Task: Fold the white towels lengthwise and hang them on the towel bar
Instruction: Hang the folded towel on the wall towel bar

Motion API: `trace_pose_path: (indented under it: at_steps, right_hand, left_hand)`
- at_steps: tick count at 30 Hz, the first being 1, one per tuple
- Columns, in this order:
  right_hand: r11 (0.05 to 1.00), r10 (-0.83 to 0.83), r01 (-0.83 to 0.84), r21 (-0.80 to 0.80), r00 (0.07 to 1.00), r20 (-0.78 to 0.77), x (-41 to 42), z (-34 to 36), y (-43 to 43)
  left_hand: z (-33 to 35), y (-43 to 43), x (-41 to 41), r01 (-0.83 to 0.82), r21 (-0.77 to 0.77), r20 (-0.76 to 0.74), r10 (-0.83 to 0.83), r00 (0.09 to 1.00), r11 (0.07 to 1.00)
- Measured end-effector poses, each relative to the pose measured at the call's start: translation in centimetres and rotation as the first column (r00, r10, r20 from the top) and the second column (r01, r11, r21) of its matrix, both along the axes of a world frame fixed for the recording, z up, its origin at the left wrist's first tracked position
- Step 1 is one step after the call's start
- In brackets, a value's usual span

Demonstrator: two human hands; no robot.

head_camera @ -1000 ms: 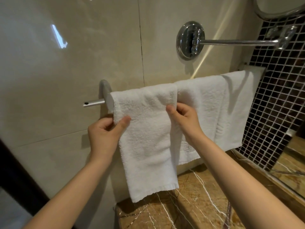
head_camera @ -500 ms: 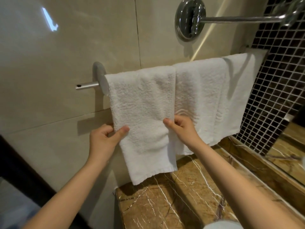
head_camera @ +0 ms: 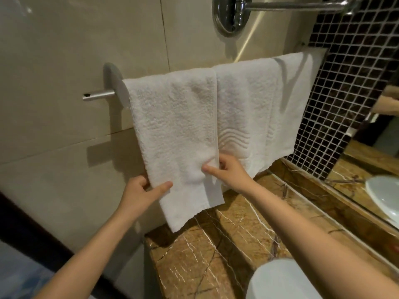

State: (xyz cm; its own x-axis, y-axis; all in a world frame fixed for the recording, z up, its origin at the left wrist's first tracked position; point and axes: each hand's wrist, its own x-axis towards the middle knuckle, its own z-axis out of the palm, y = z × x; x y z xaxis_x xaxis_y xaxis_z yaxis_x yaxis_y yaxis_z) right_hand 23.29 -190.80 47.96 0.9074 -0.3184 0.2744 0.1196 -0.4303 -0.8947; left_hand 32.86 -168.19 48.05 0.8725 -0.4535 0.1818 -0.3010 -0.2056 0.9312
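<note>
White looped terry, the folded towel [head_camera: 172, 130] hangs over the brushed-metal towel bar [head_camera: 98, 96] beside a wave-embossed towel [head_camera: 244, 108]. The left hand [head_camera: 140, 190] pinches the folded towel's left edge and the right hand [head_camera: 228, 171] its right edge, above the veined brown marble table [head_camera: 205, 255].

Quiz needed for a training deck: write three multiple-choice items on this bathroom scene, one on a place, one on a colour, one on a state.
1. The plain white terry towel hangs: A) at the left end of the round metal towel bar; B) on the chrome arm above; C) on the floor.
2. The veined marble counter is: A) grey; B) brown; C) green.
3. The left hand: A) hangs free; B) presses the wall; C) pinches the towel's left edge.

Key: 1 A, it drapes right beside the bar's left mount; 2 B, brown stone with pale veins; 3 C, thumb in front of the edge, fingers behind it.
</note>
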Motion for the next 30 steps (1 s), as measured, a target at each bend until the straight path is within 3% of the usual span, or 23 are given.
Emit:
trace_pose_path:
  at_steps: [10,13,18,24,30]
  right_hand:
    - [0.996,-0.012,0.013,-0.092,1.000,0.008,-0.4,-1.5,0.3]
    - [1.000,0.000,0.000,-0.006,1.000,-0.014,-0.8,-2.5,0.5]
    - [0.996,0.062,-0.056,0.065,0.993,-0.099,-1.9,-5.2,0.7]
    - [0.999,0.028,-0.030,-0.027,0.997,-0.076,-2.3,-6.1,1.0]
    - [0.998,0.012,-0.007,0.066,0.998,-0.070,-2.8,-7.0,1.2]
  left_hand:
    - [-1.3,-0.4,-0.6,-0.194,-0.157,0.040,0.203,0.978,0.968]
    - [-2.1,-0.2,-1.3,-0.126,-0.222,-0.045,0.119,0.992,0.967]
    - [-5.3,-0.6,-2.4,0.049,-0.047,-0.158,-0.056,0.986,0.998]
    - [-7.5,-0.4,-2.7,-0.001,-0.006,-0.137,0.000,0.991,1.000]
    - [-7.7,0.2,-2.9,-0.043,-0.025,-0.118,0.040,0.992,0.999]
